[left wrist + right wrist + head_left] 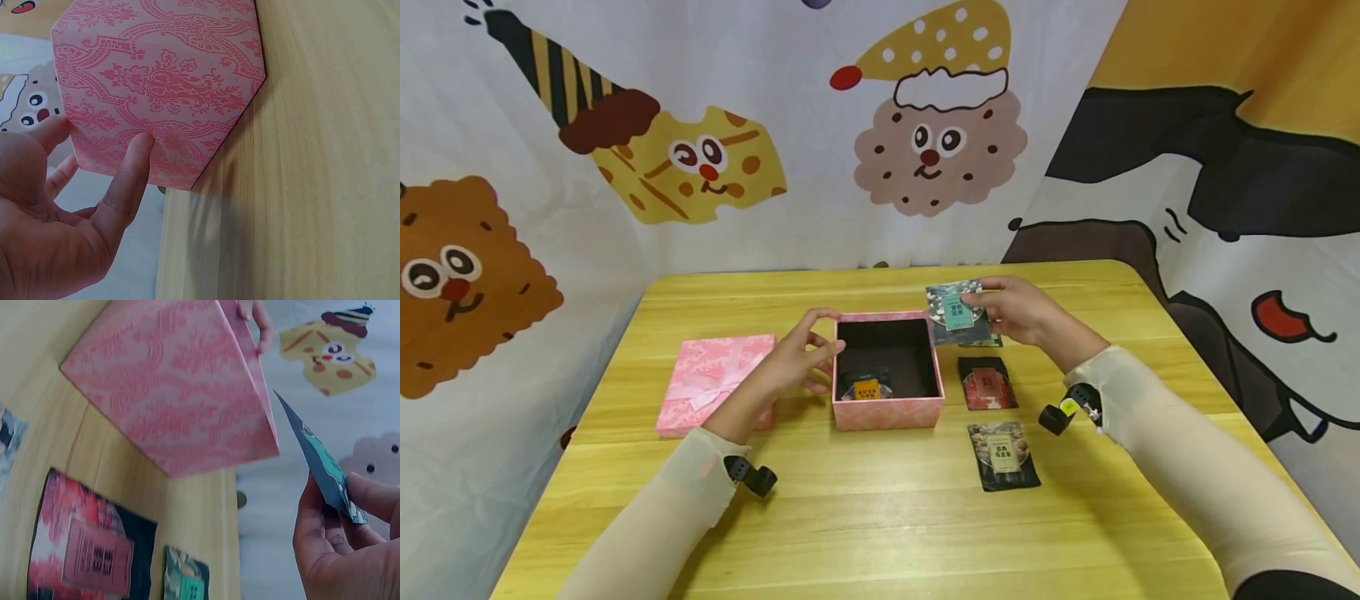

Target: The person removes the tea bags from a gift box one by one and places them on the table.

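A pink patterned gift box (887, 414) stands uncovered, its dark inside holding a tea sachet with an orange label (867, 390) near the front wall. My left hand (801, 354) holds the box at its left side, with digits at the rim and another fingertip on the outer wall in the left wrist view. My right hand (1018, 310) pinches a tea sachet with a teal label (957, 312) just beyond the box's right rim. Below it lies a green-labelled sachet (192, 584), mostly covered in the head view.
A red-labelled sachet (988, 383) and a cream-labelled sachet (1003, 456) lie in a column right of the box. The pink lid with a ribbon bow (715, 375) rests at the left of the wooden table (865, 533). A cartoon-printed curtain (820, 167) hangs behind.
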`<state>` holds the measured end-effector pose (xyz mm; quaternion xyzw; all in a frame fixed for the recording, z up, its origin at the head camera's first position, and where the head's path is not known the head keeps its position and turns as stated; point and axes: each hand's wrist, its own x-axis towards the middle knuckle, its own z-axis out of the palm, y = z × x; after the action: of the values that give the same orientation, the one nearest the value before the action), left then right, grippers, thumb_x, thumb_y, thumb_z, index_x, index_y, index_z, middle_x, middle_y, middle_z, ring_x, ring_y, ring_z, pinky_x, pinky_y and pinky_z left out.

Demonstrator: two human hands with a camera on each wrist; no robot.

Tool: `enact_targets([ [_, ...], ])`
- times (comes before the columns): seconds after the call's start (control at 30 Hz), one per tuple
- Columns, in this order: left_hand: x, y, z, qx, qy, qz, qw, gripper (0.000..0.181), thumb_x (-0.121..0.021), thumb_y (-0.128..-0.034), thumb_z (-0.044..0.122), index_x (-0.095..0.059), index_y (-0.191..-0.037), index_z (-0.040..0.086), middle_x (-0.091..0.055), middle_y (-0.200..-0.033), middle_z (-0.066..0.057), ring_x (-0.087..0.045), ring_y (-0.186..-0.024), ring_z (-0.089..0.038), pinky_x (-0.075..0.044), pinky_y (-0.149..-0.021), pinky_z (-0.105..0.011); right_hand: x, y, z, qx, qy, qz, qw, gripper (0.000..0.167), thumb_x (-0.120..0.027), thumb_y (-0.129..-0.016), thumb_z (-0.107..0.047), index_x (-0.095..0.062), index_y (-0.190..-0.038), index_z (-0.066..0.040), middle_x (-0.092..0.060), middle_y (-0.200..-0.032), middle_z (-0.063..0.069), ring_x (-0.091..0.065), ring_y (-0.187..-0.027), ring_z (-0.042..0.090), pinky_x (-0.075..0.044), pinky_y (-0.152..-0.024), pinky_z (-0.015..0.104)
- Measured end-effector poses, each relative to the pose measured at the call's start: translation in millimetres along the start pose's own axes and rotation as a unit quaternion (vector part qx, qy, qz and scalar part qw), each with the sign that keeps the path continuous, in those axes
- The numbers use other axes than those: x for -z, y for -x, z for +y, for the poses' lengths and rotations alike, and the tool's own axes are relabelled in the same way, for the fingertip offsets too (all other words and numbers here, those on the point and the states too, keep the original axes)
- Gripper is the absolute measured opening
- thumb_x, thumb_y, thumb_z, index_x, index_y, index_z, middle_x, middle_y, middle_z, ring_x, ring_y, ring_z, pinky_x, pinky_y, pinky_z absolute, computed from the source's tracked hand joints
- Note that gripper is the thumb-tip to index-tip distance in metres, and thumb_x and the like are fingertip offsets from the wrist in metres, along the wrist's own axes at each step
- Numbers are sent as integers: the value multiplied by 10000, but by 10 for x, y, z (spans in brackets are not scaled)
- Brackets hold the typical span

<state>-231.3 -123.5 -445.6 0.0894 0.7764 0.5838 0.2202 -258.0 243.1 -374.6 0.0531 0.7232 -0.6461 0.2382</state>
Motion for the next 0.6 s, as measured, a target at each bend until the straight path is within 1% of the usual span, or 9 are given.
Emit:
enact_targets([
  [0.03,1,-2,-1,4,-9,-1,10000,534,-640,-1038,334,-367,-1497,338,-483,-1251,-247,-692,-875,-335,-637,-671,-518,33,-1,6,-20,-30,19,10000,721,-609,-1060,-197,-202,-1632,-32,-612,-885,-57,-521,-715,82,-483,-699,256],
  [0.07,1,-2,-2,10,-15,-1,10000,536,-640,-1038,334,-365,-1499,341,-482,-1254,-247,-692,-879,-336,-637,-674,-521,64,-3,13,-38,-64,43,10000,716,-606,-1062,-194,-202,-1630,-29,-625,-910,-57,-566,-751,81,-510,-722,260],
  [0.17,0,1,0,16,3,-14,10000,538,-641,-1037,337,-365,-1499,348,-481,-1261,-247,-691,-899,-347,-635,-689,-532,166,-14,35,-76,-198,84,9997,643,-601,-1063,-190,-284,-1592,-6,-675,-963,-46,-670,-858,103,-576,-778,283],
  [0.2,1,2,0,17,7,-15,10000,541,-642,-1036,337,-363,-1500,350,-480,-1264,-248,-691,-905,-353,-634,-693,-538,203,-18,45,-91,-214,112,9997,616,-600,-1064,-191,-311,-1576,-5,-681,-966,-43,-679,-863,108,-582,-775,284],
  [0.3,3,7,3,19,6,-27,10000,545,-642,-1036,338,-360,-1501,357,-479,-1271,-249,-689,-920,-367,-633,-699,-544,318,-42,84,-155,-251,214,9993,473,-599,-1064,-194,-431,-1466,-10,-688,-952,-35,-684,-848,109,-590,-752,283],
  [0.4,5,10,4,20,-8,-28,10000,543,-643,-1034,342,-361,-1498,363,-481,-1271,-248,-689,-924,-372,-635,-695,-534,425,-66,126,-248,-240,392,9986,366,-611,-1058,-201,-497,-1363,-33,-678,-945,-39,-669,-845,107,-587,-742,276],
  [0.47,4,10,4,17,-8,-31,10000,542,-643,-1035,341,-362,-1497,364,-483,-1271,-248,-690,-922,-372,-636,-691,-527,492,-84,153,-312,-227,536,9978,341,-621,-1053,-206,-513,-1334,-47,-674,-948,-44,-662,-856,105,-583,-747,270],
  [0.6,6,0,-11,6,-2,-31,10000,541,-642,-1037,342,-362,-1500,361,-481,-1274,-248,-688,-922,-370,-638,-679,-519,610,-115,202,-369,-144,783,9961,393,-640,-1042,-228,-506,-1361,-43,-671,-940,-61,-658,-869,94,-575,-757,257],
])
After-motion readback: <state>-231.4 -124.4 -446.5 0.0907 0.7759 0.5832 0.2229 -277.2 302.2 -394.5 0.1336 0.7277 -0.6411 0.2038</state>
